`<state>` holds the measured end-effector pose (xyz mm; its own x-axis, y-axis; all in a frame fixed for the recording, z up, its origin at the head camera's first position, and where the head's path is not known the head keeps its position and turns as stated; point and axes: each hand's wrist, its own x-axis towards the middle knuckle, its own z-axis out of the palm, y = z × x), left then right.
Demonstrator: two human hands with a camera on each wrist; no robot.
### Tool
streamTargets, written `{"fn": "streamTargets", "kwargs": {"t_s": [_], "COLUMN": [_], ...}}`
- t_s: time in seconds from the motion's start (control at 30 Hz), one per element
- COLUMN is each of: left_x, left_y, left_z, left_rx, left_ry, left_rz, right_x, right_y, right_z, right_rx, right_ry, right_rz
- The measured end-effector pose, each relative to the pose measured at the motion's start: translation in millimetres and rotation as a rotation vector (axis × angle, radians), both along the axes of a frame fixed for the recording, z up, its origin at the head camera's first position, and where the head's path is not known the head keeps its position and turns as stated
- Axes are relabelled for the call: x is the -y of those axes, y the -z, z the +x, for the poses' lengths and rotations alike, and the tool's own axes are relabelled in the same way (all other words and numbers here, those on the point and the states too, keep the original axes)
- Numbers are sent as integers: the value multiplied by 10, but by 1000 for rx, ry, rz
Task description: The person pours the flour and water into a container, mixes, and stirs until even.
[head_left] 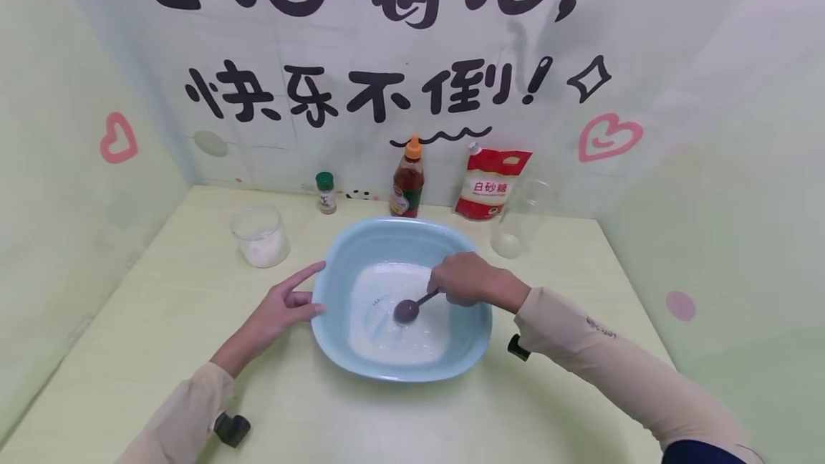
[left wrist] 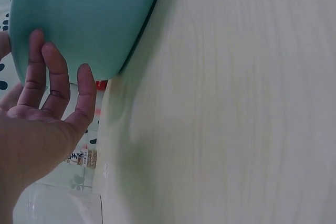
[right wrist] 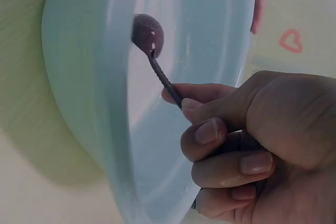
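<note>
A light-blue plastic basin (head_left: 399,230) holds whitish, wet-looking contents (head_left: 380,285). In the right hand (head_left: 464,279) is a dark spoon (head_left: 407,311) with a round bowl, which lies in the white contents, tilted. The right wrist view shows the spoon's thin handle (right wrist: 166,84) pinched between thumb and index finger, the other fingers curled behind. At the basin's left side is the left hand (head_left: 283,310), fingers spread and two fingertips right at the rim. Its other fingers (left wrist: 59,85) reach along the basin's outer wall (left wrist: 89,19) in the left wrist view.
A clear cup (head_left: 263,235) of white powder stands left of the basin. Behind are a green-capped shaker (head_left: 326,193), a sauce bottle (head_left: 408,181) and a red-and-white sugar pouch (head_left: 490,185). A clear tall container (head_left: 523,217) stands at the back right. Printed walls enclose the table (head_left: 213,292).
</note>
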<state>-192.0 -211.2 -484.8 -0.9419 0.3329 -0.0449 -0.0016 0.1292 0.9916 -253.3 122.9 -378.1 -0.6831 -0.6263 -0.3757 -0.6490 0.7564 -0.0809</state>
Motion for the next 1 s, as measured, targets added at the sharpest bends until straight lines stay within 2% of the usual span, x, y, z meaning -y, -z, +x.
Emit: {"fn": "streamTargets", "kwargs": {"t_s": [0.3,0.43,0.53,0.7,0.8,1.0], "left_x": [20,23,27,34,32,24], "left_y": [10,28,26,10,14,16], "left_z": [-13,-15,-13,-7,-5,8], "left_rx": [0,7,10,11,7,1], "left_ry": [17,24,24,19,21,15], "left_rz": [-14,-21,-21,-17,-9,2], "right_x": [143,111,46,-33,-3,197], "right_y": [95,67,15,-53,-19,28], "right_z": [120,156,134,30,-10,8], "right_rx": [53,95,117,97,66,12], "right_ry": [-47,-57,-31,56,71,16], "right_rz": [-18,29,68,53,5,-36]}}
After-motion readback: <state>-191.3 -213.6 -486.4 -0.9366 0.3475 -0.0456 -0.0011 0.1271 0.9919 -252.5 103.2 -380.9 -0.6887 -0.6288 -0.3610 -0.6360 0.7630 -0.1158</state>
